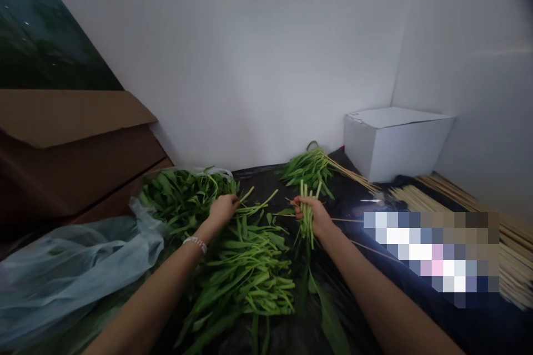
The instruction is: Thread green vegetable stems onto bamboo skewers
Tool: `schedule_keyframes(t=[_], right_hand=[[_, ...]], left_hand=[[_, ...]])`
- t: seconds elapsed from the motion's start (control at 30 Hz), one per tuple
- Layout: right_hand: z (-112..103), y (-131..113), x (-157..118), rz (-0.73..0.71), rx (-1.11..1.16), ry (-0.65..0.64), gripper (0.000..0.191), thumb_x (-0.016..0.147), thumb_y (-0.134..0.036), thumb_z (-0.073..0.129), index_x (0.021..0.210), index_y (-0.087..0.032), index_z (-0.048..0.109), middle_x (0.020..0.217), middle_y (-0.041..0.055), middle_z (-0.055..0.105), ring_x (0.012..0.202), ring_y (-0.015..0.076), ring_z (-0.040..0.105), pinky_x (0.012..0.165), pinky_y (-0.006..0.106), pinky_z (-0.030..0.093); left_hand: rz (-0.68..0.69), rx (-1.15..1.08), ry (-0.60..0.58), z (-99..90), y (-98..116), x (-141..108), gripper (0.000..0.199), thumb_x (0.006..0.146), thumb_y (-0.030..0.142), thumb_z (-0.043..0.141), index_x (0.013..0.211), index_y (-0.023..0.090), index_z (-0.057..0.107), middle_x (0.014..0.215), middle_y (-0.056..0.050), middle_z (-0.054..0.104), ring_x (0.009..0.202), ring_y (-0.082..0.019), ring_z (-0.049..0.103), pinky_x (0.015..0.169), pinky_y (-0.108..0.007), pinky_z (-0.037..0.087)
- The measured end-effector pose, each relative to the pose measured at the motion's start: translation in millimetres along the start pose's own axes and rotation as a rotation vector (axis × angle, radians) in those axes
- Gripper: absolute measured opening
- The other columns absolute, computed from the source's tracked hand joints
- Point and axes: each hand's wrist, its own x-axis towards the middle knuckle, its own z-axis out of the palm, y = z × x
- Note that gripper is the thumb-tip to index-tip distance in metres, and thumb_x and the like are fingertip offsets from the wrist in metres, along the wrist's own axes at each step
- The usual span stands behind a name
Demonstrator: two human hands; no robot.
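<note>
My right hand (314, 214) is closed round a small bunch of water spinach stems (307, 216), held upright with long leaves hanging below. To the left, my left hand (224, 209) has its fingers pinched at a water spinach stem (247, 194), beside other loose stems. Below and between the hands lies a large pile of water spinach (254, 272), its cut ends pointing right. More leafy greens (179, 194) fill an opened clear plastic bag behind my left hand. At the back, another bunch of greens (306, 168) lies with thin sticks (352, 173) running out of it.
Black plastic sheeting (266, 177) covers the work surface. Many bamboo sticks (420, 199) lie at right, near a blurred-out bright patch (433, 255). A white box (400, 144) stands at the back right. Clear plastic (91, 266) and a cardboard box (75, 161) are at left.
</note>
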Motion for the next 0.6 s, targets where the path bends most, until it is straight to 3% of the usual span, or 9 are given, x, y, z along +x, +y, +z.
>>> schedule_keyframes(t=[0.1, 0.2, 0.3, 0.43, 0.5, 0.6], right_hand=[[0, -1, 1, 0.052, 0.007, 0.008, 0.013, 0.064, -0.021, 0.069, 0.071, -0.018, 0.059, 0.061, 0.0035, 0.065, 0.043, 0.0108, 0.052, 0.035, 0.02, 0.035], [1, -1, 0, 0.065, 0.0, 0.004, 0.013, 0.065, -0.021, 0.07, 0.071, -0.018, 0.059, 0.06, 0.0029, 0.064, 0.042, 0.0105, 0.052, 0.035, 0.02, 0.035], [3, 0, -2, 0.093, 0.008, 0.014, 0.014, 0.063, -0.02, 0.071, 0.071, -0.017, 0.059, 0.058, 0.0012, 0.063, 0.042, 0.0096, 0.051, 0.035, 0.019, 0.035], [8, 1, -6, 0.099, 0.021, 0.016, 0.021, 0.058, -0.019, 0.075, 0.071, -0.016, 0.059, 0.051, -0.0044, 0.055, 0.039, 0.0069, 0.048, 0.034, 0.016, 0.032], [11, 1, -9, 0.086, 0.025, 0.002, 0.024, 0.056, -0.021, 0.077, 0.071, -0.016, 0.059, 0.045, -0.0078, 0.048, 0.036, 0.0054, 0.042, 0.032, 0.015, 0.027], [16, 1, -13, 0.065, 0.015, -0.016, 0.028, 0.054, -0.023, 0.081, 0.074, -0.016, 0.062, 0.04, -0.0098, 0.044, 0.034, 0.0044, 0.036, 0.031, 0.014, 0.024]], left_hand=[[-0.062, 0.108, 0.014, 14.9, -3, -5, 0.016, 0.075, 0.025, 0.061, 0.084, 0.018, 0.072, 0.091, -0.018, 0.073, 0.1, -0.033, 0.062, 0.085, -0.042, 0.044], [-0.082, 0.158, 0.022, 17.3, -5, -9, 0.016, 0.074, 0.02, 0.058, 0.085, 0.018, 0.07, 0.097, -0.018, 0.072, 0.107, -0.034, 0.058, 0.088, -0.046, 0.04], [-0.096, 0.152, 0.017, 6.4, -11, -6, 0.017, 0.074, 0.019, 0.058, 0.084, 0.019, 0.071, 0.097, -0.016, 0.073, 0.103, -0.032, 0.061, 0.086, -0.042, 0.042], [-0.102, 0.075, 0.01, -24.5, -19, 5, 0.018, 0.075, 0.028, 0.062, 0.088, 0.023, 0.073, 0.092, -0.01, 0.075, 0.086, -0.025, 0.067, 0.073, -0.03, 0.046], [-0.097, 0.009, 0.105, -41.4, -16, 6, 0.024, 0.081, 0.034, 0.058, 0.097, 0.024, 0.072, 0.097, -0.008, 0.074, 0.087, -0.023, 0.067, 0.071, -0.027, 0.047], [-0.005, -0.172, 0.463, -56.4, 5, -2, 0.029, 0.087, 0.035, 0.053, 0.108, 0.021, 0.068, 0.102, -0.008, 0.073, 0.089, -0.021, 0.067, 0.077, -0.028, 0.048]])
